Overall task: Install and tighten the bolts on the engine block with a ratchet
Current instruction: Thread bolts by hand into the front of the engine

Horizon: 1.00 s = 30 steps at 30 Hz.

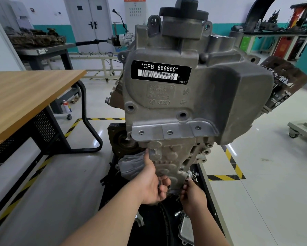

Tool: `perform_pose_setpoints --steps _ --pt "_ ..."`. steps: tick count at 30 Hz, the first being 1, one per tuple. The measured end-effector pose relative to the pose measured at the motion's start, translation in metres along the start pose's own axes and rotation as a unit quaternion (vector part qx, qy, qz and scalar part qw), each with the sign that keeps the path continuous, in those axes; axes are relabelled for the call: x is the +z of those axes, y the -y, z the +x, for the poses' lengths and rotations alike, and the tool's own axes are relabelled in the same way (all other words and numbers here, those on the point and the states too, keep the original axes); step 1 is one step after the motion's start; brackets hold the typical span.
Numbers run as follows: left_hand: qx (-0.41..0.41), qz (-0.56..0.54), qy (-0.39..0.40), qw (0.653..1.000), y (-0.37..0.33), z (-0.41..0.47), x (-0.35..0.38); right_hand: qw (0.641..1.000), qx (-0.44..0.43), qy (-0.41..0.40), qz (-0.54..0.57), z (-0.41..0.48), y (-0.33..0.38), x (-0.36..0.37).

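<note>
A grey aluminium engine block (184, 107) with a black barcode label stands upright in front of me and fills the middle of the view. My left hand (153, 181) is against its lower front, index finger stretched up along the casting, the other fingers curled round a small dark bolt (159, 185). My right hand (193, 194) reaches to the lower right edge of the block, where its fingertips pinch a small silvery bolt or fitting (189, 174). No ratchet is in view.
A wooden-topped table (25, 96) with black legs stands to the left. Below the block lie dark engine parts and a grey metal cover (186, 228). Yellow-black floor tape (236, 167) marks the floor at right. Benches with parts line the back wall.
</note>
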<state>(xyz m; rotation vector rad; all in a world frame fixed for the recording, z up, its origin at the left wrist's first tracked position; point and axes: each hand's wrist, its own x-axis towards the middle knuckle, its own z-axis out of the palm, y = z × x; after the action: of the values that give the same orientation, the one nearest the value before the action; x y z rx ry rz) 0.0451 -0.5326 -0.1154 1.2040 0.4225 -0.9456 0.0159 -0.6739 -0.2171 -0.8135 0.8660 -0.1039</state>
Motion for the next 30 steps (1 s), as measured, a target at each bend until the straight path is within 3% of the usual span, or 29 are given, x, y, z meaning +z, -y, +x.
perform_pose_setpoints --steps 24,30 --pt "-0.006 -0.006 -0.01 1.0 -0.0002 -0.0025 0.0016 0.997 -0.055 0.039 -0.041 -0.0028 0.0013 -0.0031" --pt "-0.002 0.011 -0.016 1.0 -0.0004 -0.0016 0.0007 0.996 -0.072 -0.008 -0.056 -0.002 -0.0019 0.0018"
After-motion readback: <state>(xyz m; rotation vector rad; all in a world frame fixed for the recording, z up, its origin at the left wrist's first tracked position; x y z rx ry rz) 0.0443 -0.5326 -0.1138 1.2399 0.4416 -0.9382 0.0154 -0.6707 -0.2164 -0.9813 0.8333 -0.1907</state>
